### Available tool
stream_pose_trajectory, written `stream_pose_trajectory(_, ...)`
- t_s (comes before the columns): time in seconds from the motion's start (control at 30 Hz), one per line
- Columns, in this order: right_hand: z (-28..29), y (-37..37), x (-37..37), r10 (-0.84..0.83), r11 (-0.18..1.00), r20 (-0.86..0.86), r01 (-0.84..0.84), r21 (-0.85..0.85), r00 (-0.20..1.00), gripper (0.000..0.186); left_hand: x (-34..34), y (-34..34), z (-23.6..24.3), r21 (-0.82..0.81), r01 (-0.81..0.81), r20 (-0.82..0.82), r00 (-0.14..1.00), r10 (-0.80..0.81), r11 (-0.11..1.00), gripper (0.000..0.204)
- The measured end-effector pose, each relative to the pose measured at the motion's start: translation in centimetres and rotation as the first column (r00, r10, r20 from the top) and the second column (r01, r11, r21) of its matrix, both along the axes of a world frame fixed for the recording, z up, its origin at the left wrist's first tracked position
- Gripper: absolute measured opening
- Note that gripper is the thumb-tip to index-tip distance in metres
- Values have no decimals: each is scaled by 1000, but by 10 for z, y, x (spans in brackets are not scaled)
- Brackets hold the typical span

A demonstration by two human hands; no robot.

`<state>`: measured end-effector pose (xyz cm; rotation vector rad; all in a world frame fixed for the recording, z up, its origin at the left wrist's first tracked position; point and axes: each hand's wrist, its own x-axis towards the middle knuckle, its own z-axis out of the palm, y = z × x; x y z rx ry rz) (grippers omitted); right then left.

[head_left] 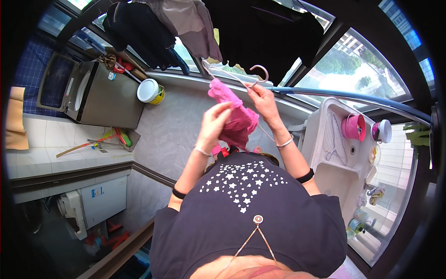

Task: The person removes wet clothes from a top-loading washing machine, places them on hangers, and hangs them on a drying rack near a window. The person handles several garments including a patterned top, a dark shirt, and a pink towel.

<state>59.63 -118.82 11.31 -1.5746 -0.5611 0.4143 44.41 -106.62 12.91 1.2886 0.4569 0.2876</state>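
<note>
My right hand (263,101) pinches a clothes hanger (266,76) just under its curved hook, and the hook points up above the fingers. A fuzzy pink cloth (241,122), perhaps a towel or small garment, hangs over the hanger in front of my chest. My left hand (214,124) is closed on the near left side of that cloth, thumb and fingers pressed together. Most of the hanger's lower frame is hidden by the cloth; one thin arm of it shows at the upper left.
Dark and grey clothes (274,35) hang overhead by the windows. A blue pole (353,94) crosses to the right above a white laundry sink (320,139) with a pink bucket (353,127). Left stand a top-loading washing machine (111,95), a lidded bucket (148,91) and a broom (123,136).
</note>
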Motion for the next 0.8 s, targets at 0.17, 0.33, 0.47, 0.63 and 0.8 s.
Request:
stream_pose_trajectory(0.17,37,-21,10,78,987,-26,-73,146,997,27,-37,60,-10,15,167,-252,955,-158,986,34)
stream_pose_trajectory(0.33,94,-40,7,156,975,-112,-135,174,981,25,-20,51,-75,322,288,-454,883,-120,902,73)
stream_pose_trajectory(0.47,121,-52,3,188,969,-167,-154,194,968,29,15,40,-80,644,177,-251,968,-14,744,72)
stream_pose_trajectory(0.63,127,-60,5,125,966,-179,-79,246,976,29,35,40,-65,498,347,-422,898,-127,795,63)
stream_pose_trajectory(0.8,118,-64,2,155,958,-277,-76,278,948,31,41,38,-80,689,-22,-17,999,47,724,51)
